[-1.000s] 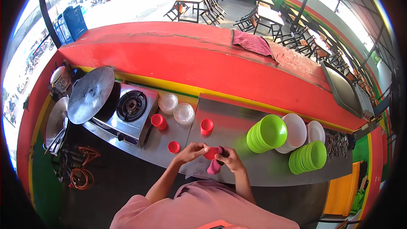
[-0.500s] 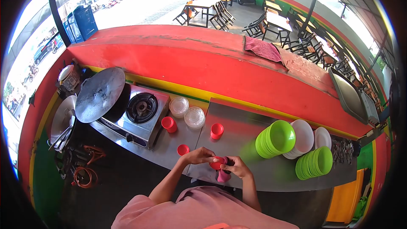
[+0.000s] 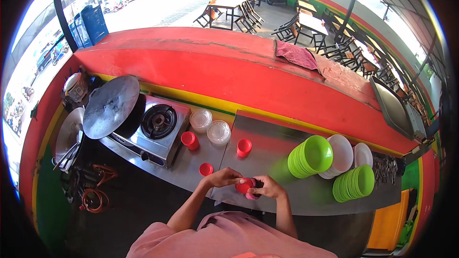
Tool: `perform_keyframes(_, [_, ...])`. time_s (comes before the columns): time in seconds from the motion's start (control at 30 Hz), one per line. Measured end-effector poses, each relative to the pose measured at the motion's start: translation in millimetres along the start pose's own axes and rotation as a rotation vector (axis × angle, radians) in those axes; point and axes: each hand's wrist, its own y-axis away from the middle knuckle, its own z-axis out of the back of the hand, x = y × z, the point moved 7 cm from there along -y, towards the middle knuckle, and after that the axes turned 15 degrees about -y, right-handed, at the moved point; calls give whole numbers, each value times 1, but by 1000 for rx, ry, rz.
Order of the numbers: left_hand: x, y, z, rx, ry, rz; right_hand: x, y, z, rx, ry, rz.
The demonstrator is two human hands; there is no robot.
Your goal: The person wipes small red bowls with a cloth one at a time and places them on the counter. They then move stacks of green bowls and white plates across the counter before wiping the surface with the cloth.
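Over the front edge of the steel counter, my left hand [image 3: 225,177] closes its fingers on the left rim of a red cup [image 3: 244,186]. My right hand [image 3: 268,188] is closed round a pink cloth [image 3: 252,196], pressed against the right side of the same cup. Part of the cloth is hidden by the fingers. A small red cup [image 3: 206,169] stands just left of my left hand. Another red cup [image 3: 244,147] stands behind my hands, and one more red cup [image 3: 190,140] is beside the stove.
A gas stove [image 3: 160,124] and a large wok [image 3: 111,106] are at the left. Clear plastic lids [image 3: 219,133] lie behind the cups. Green bowls [image 3: 318,155], white bowls [image 3: 340,153] and cutlery [image 3: 385,170] stand at the right. A red ledge [image 3: 215,74] runs behind the counter.
The pink cloth, which hung below the cup, is now bunched closer under my right hand. My right hand has shifted slightly round the cup.
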Motion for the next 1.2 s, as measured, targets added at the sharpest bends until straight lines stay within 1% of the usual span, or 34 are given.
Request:
perform_keyframes(0.07, [-1, 1, 2, 7, -13, 19, 2, -3, 0, -19, -10, 16])
perform_keyframes(0.17, [11, 4, -2, -171, 418, -19, 10, -3, 5, -126, -335, 140])
perform_keyframes(0.27, [5, 11, -10, -270, 644, 13, 12, -3, 8, -149, -349, 183])
perform_keyframes(0.3, [7, 10, -13, -259, 598, 19, 14, -3, 10, -160, -356, 200])
perform_keyframes(0.4, [19, 7, -16, -198, 480, 52, 19, 1, 5, -116, -249, 189])
perform_keyframes(0.47, [18, 5, -12, -123, 369, -23, 9, 2, 4, -106, -227, 119])
perform_keyframes(0.5, [12, 4, -8, -87, 316, -60, 4, 3, 3, -99, -215, 81])
perform_keyframes(0.6, [-8, 0, 1, 43, 77, -93, 0, 4, 4, -76, -89, 86])
perform_keyframes(0.7, [-16, -9, 2, 108, -13, -57, -4, 9, 8, -103, -28, 60])
perform_keyframes(0.8, [-7, -16, -2, 9, 292, -94, 4, 20, 10, -191, -361, 128])
perform_keyframes(0.9, [-15, -12, -8, -158, 514, -83, 3, 19, 26, -303, -402, 268])
perform_keyframes(1.0, [6, -16, -16, -175, 412, -87, 24, 19, 15, -305, -407, 310])
perform_keyframes(1.07, [15, -15, -15, -182, 343, -68, -7, 10, 17, -239, -361, 208])
perform_keyframes(1.13, [10, -13, -10, -147, 257, -114, -12, 8, 9, -190, -366, 116])
perform_keyframes(1.17, [8, -11, -8, -130, 214, -135, -15, 4, 7, -192, -354, 124])
perform_keyframes(1.2, [9, -7, -4, -121, 160, -86, -19, 2, 4, -193, -343, 130])
